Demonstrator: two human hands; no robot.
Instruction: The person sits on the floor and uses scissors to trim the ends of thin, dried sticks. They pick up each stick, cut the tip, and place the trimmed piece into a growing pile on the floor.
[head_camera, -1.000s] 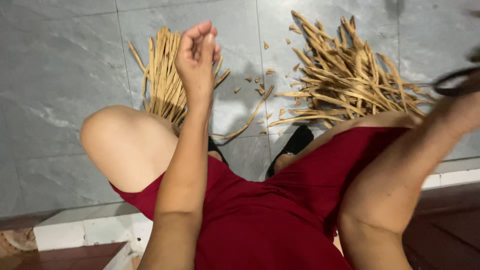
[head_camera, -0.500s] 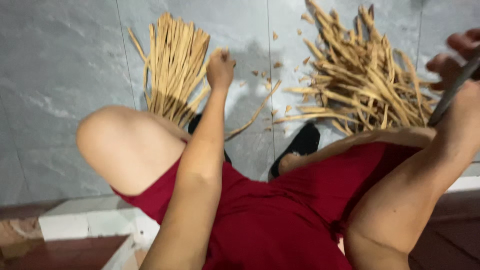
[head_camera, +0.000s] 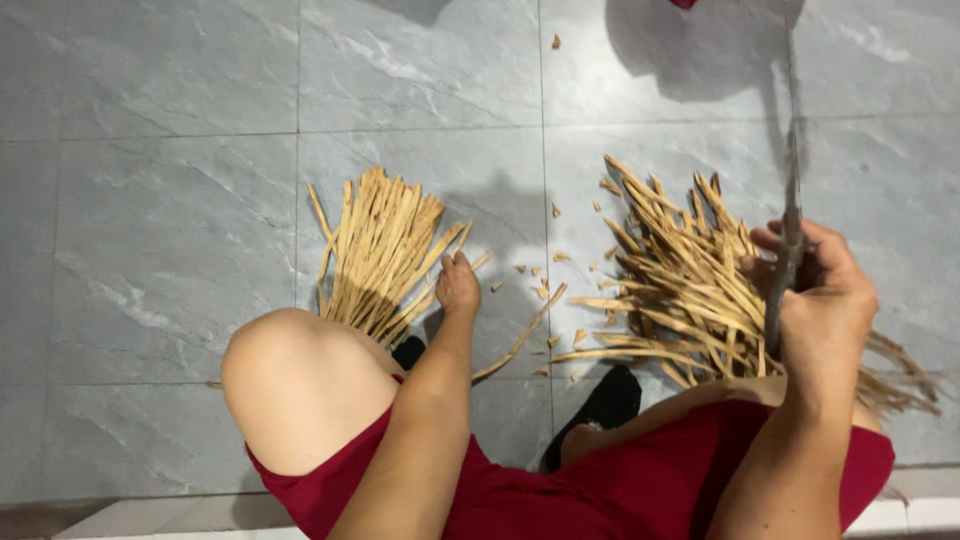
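My left hand (head_camera: 458, 283) reaches down to the near right edge of a neat bundle of pale wooden strips (head_camera: 378, 250) lying on the grey tiled floor, fingers curled at the strips. My right hand (head_camera: 822, 295) is raised over a looser, messier pile of strips (head_camera: 690, 290) on the right and grips a long thin dark blade (head_camera: 790, 200) that points away from me. I sit with knees apart in red clothing (head_camera: 560, 490), my left knee (head_camera: 290, 385) bare.
Small wood chips (head_camera: 545, 285) are scattered on the floor between the two piles. One long strip (head_camera: 520, 335) lies diagonally near my feet, which wear dark footwear (head_camera: 605, 405). A pale step edge (head_camera: 130, 515) runs along the bottom.
My left hand has dropped from the air down to the left bundle. My right hand has come into view holding the blade upright over the right pile. The view has tilted further toward the floor.
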